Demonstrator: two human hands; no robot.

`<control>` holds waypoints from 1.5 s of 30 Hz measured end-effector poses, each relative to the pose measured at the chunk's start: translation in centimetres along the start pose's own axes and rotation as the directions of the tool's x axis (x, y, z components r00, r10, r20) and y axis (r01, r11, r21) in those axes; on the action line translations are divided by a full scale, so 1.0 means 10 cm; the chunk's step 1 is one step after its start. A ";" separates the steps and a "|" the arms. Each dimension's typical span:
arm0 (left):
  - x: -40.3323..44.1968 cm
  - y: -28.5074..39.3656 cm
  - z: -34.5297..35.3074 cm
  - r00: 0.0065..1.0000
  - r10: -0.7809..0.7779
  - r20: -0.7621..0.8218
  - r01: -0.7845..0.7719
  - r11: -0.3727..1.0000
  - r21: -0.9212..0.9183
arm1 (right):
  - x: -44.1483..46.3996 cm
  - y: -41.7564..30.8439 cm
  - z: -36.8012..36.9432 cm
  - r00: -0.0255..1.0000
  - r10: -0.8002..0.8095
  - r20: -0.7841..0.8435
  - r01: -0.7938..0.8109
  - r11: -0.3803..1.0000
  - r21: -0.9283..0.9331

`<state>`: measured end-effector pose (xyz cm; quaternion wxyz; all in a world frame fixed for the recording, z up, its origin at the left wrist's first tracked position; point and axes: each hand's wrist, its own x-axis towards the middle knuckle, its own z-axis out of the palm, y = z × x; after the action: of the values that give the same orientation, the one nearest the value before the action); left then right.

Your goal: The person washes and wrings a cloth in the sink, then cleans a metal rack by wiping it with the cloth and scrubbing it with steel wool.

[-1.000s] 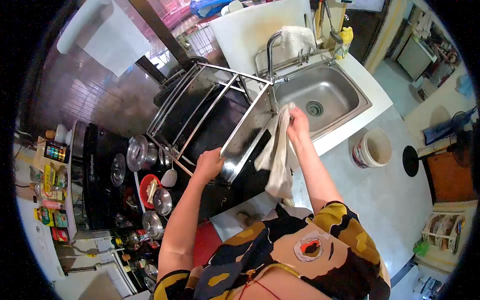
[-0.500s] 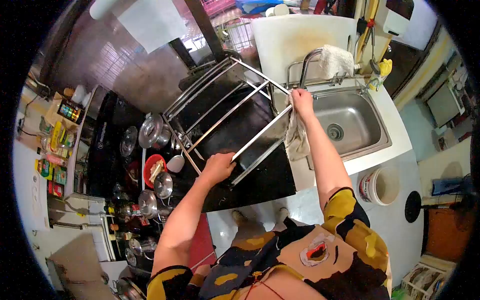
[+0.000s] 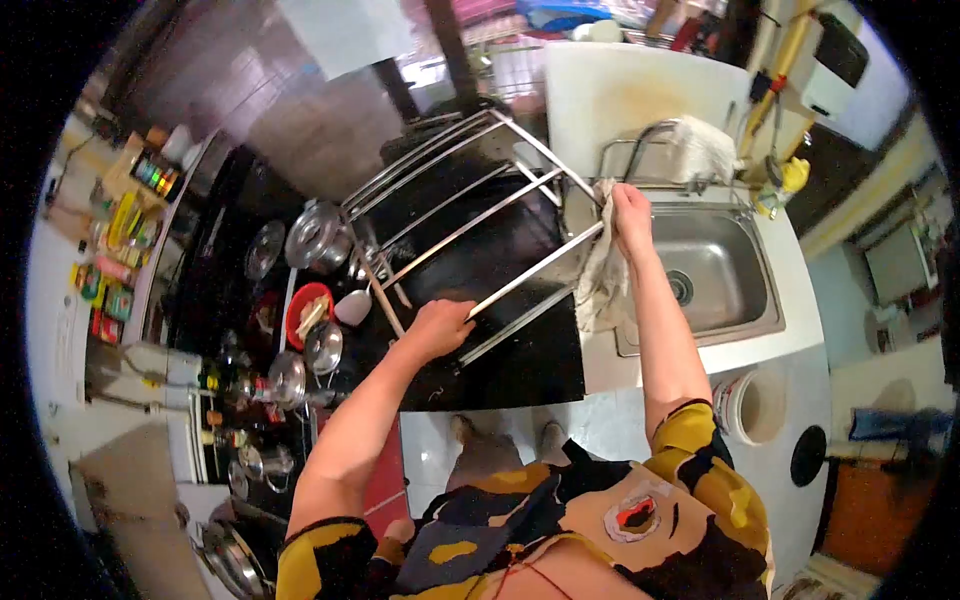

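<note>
A metal rack point(image 3: 472, 229) of thin silvery bars stands tilted over the black countertop point(image 3: 530, 375). My left hand point(image 3: 440, 330) is wrapped round its near left side, where the long front bar meets the corner. At the rack's right corner, my right hand point(image 3: 631, 222) is closed on a whitish cloth point(image 3: 603, 285). The cloth lies against the bar end and hangs down over the counter edge beside the sink. My right fingers partly hide the corner itself.
To the right is a steel sink point(image 3: 725, 270) with a towel point(image 3: 700, 150) over its faucet. A white bucket point(image 3: 750, 408) stands on the floor below. On the left are lidded pots point(image 3: 318, 236), a red bowl point(image 3: 309, 315) and a stove point(image 3: 222, 250).
The view has turned slightly, so the rack and sink sit a little differently in it. Both hands keep their places on the rack, the right one with the cloth at the corner.
</note>
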<state>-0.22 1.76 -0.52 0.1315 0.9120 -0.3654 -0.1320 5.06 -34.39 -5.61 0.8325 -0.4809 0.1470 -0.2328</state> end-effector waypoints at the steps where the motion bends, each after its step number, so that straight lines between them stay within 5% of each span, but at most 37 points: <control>1: 0.01 0.02 0.01 1.000 -0.005 0.004 0.005 1.000 0.030 | 0.05 0.11 -0.03 0.961 -0.274 0.040 0.259 0.841 -0.474; 2: 0.02 0.03 0.02 1.000 -0.011 0.007 0.010 0.998 0.059 | 0.10 0.23 -0.03 0.848 -0.486 0.213 0.439 0.415 -0.797; 4: 0.01 0.04 0.00 1.000 -0.024 0.001 0.024 0.999 0.046 | -0.02 0.07 0.00 0.939 -0.342 0.041 0.254 0.607 -0.754; 6: 0.01 0.05 -0.02 1.000 -0.022 0.004 0.021 1.000 0.023 | -0.14 0.13 -0.03 0.960 -0.123 -0.252 0.104 0.991 -0.088; 10: 0.02 0.05 0.01 1.000 -0.001 -0.021 0.002 1.000 0.030 | -0.27 0.32 -0.29 0.885 -0.386 -0.262 0.277 0.887 -0.370; 12: 0.08 -0.01 0.09 1.000 -0.004 0.008 0.004 0.999 0.043 | -0.52 0.11 -0.11 0.906 -0.062 -0.420 0.135 0.980 0.147; 18: 0.05 0.04 0.05 0.999 0.036 -0.031 -0.037 0.999 -0.022 | -1.09 -0.23 0.26 0.992 0.033 -0.120 0.014 0.927 0.375; 26: -0.01 0.06 0.00 0.988 0.082 -0.132 -0.095 0.991 -0.090 | -1.55 -0.93 0.72 0.996 0.055 -0.075 -0.015 0.892 0.453; 28: 0.00 0.05 0.03 0.984 0.092 -0.149 -0.111 0.986 -0.123 | -1.67 -1.05 0.62 0.997 -0.021 0.075 -0.016 0.884 0.468; 30: 0.01 0.05 0.04 0.982 0.112 -0.155 -0.133 0.983 -0.129 | -1.77 -1.17 0.63 0.995 -0.022 -0.102 0.061 0.915 0.399; 38: -0.01 0.04 0.02 0.953 0.164 -0.253 -0.205 0.968 -0.143 | -2.16 -1.23 0.73 0.974 -0.116 -0.193 0.176 0.926 0.333; 40: -0.07 0.03 -0.10 0.940 0.185 -0.288 -0.244 0.952 -0.185 | -2.19 -1.19 0.63 0.976 -0.168 0.141 0.089 0.891 0.444; 45: -0.02 -0.13 -0.19 0.935 0.210 -0.287 -0.253 0.960 -0.123 | -2.27 -1.22 0.66 0.984 -0.177 0.034 0.143 0.882 0.450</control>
<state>1.09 3.07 0.81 0.2666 0.8587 -0.4373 -0.0179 -14.07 -22.76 8.71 0.9031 -0.2964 0.0186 -0.3102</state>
